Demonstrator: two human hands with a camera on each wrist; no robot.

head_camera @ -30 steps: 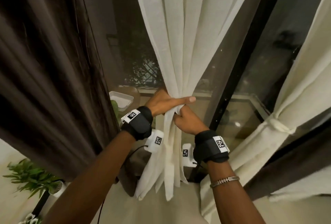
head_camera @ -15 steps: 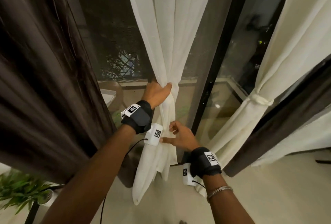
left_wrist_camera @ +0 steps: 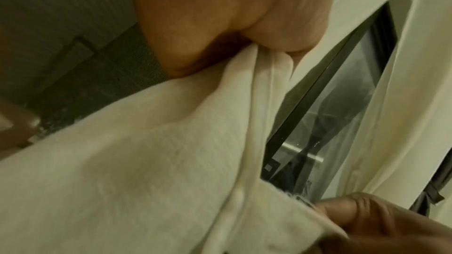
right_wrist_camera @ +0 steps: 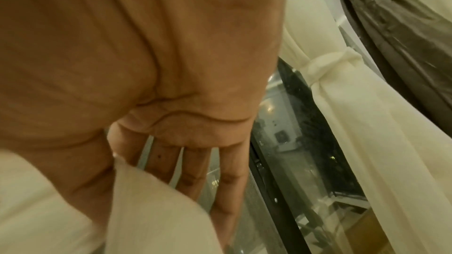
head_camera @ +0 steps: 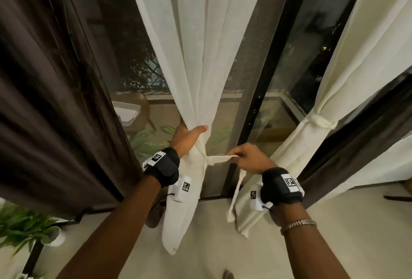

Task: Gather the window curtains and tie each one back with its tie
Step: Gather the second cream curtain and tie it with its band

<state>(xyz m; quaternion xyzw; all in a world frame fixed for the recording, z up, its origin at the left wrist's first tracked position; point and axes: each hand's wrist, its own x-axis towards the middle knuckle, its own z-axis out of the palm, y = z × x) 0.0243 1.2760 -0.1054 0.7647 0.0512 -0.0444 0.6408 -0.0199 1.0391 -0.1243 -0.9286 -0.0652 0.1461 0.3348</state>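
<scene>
A: Item 1, left hand (head_camera: 188,137)?
B: Recorded as clasped round the gathered waist of the centre white curtain (head_camera: 200,55); the thumb is laid across the front of the bunch, the fingers are hidden behind it. In the left wrist view the cloth is seen squeezed into the crease of the palm.

A: Item 2, right hand (head_camera: 249,158)?
B: Listed as pinching the tie (head_camera: 220,158) between thumb and forefinger. The strip is drawn out sideways from the bunch just below the left hand; its loose end is left hanging past the right wrist. In the right wrist view the other 3 fingers (right_wrist_camera: 227,177) are shown almost straight, with nothing held by them.

A: Item 3, centre curtain's position?
B: Hung before the dark window frame (head_camera: 263,100), gathered at mid-height, its lower part loose above the floor.

A: Item 4, remaining stock?
B: 1 white curtain on the right (head_camera: 356,66), already bound by a knotted tie (head_camera: 318,121); 1 brown drape (head_camera: 44,100) at the left; 1 potted plant (head_camera: 24,227) at the lower left.
</scene>
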